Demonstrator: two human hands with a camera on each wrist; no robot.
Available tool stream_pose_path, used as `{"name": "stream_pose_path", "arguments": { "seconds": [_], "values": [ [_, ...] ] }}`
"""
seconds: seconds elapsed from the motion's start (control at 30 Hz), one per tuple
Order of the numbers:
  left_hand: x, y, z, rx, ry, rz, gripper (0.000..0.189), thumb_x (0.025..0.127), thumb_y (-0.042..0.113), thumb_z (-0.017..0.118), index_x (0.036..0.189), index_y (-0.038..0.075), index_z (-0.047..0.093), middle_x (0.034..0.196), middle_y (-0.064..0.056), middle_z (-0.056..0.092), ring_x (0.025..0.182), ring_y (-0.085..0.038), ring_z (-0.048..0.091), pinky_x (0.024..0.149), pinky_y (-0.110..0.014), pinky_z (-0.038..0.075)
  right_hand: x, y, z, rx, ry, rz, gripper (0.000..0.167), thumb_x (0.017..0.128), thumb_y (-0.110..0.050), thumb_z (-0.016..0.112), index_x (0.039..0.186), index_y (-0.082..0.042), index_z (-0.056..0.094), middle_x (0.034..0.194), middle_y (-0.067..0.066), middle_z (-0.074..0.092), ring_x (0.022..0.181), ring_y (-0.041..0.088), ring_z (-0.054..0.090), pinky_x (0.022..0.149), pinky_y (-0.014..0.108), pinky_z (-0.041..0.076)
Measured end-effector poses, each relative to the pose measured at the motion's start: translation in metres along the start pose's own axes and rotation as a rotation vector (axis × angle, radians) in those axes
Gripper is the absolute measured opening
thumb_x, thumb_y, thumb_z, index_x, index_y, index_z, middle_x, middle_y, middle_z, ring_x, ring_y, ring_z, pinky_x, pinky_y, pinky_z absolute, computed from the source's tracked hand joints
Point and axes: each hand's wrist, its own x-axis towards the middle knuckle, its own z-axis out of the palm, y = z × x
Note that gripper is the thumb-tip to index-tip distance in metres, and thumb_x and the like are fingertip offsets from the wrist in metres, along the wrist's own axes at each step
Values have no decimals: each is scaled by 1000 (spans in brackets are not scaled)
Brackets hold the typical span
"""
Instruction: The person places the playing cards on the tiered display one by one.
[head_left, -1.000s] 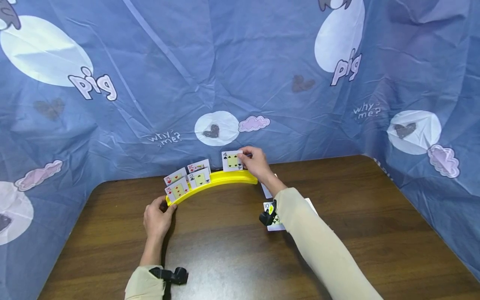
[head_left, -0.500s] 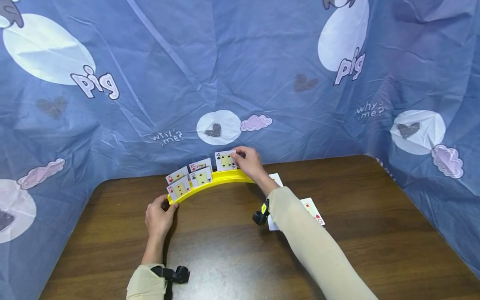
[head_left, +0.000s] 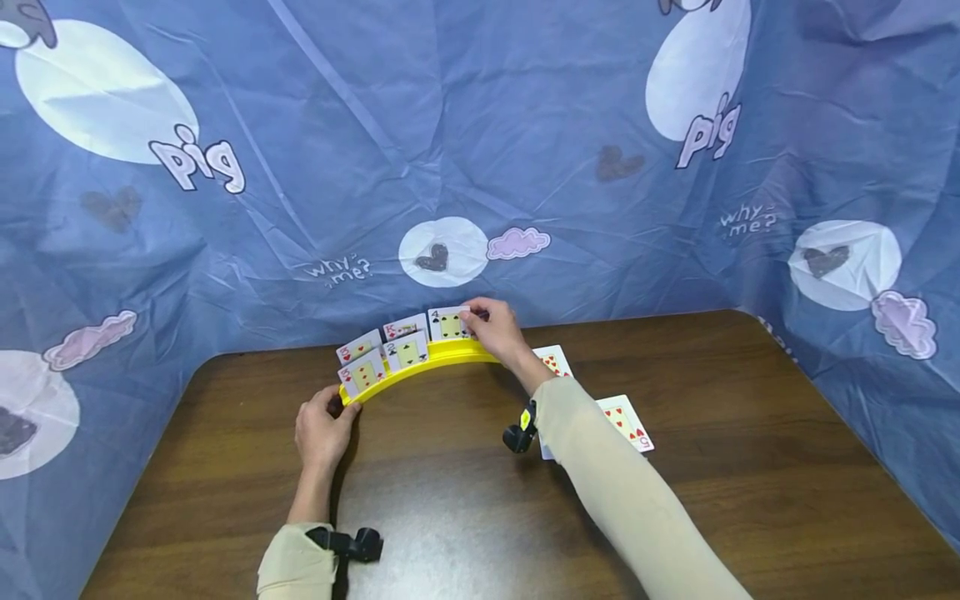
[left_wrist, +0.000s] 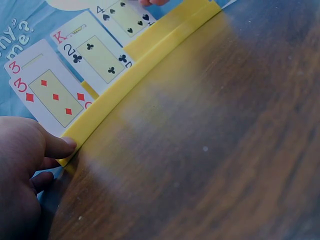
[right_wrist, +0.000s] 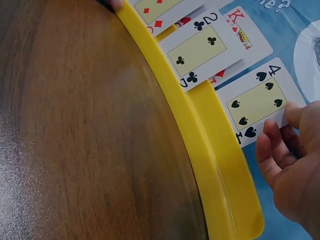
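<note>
The four of spades [right_wrist: 257,105] is a pretty clean-looking card tbh: white border, rounded corners, a pale yellow panel in the middle with four black spades in it, and a big black 4 up in the corner. It's leaning back a bit at the rear part of the yellow holder [head_left: 450,352], just right of the other cards in there. Its bottom edge meets the plastic, can't tell how deep it sits. Right hand [right_wrist: 300,165] has the card by its right edge, grip closed down to a thumb-and-finger pinch.

Left hand [head_left: 322,429] has its grip pinched tight on the holder's left end, thumb on the front face. The holder itself is bright glossy yellow, a long curved strip lying on the brown wood-grain desk [head_left: 420,467].

Also in it: a three of diamonds [left_wrist: 50,97] in front of another red three [head_left: 358,346], then a two of clubs [right_wrist: 197,52] in front of a red king [right_wrist: 250,37]. Over on the right, a card with hearts [head_left: 622,421] lies face up on the desk, partly under the sleeve [head_left: 607,475] from this angle.
</note>
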Motion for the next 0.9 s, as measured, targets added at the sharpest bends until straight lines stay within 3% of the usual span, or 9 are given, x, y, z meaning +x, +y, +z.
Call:
{"name": "stream_pose_path", "arguments": {
  "seconds": [0.17, 0.53, 0.9],
  "values": [
    [0, 1, 1, 2, -2, -4, 36, 88, 13, 72, 122, 1, 66, 110, -22, 67, 103, -35, 56, 83, -49, 38, -1, 2, -1, -7, 0, 4, 19, 98, -13, 63, 108, 1, 71, 81, 9, 63, 67, 10, 54, 60, 18, 44],
    [0, 1, 1, -4, 8, -2, 36, 87, 13, 72, 121, 1, 66, 106, -23, 67, 101, -36, 57, 82, -50, 38, -7, 6, -10, -61, -15, -7, 26, 97, -17, 65, 119, -3, 69, 104, 16, 69, 78, 16, 64, 67, 19, 51],
    [-1, 0, 0, -4, 5, 11, 37, 87, 13, 72, 120, 0, 66, 107, -24, 67, 101, -37, 57, 81, -51, 38, -25, 22, -46, 6, -43, 40, 32, 97, -16, 65, 124, 0, 65, 111, 16, 65, 83, 23, 65, 70, 22, 53]
  ]
}}
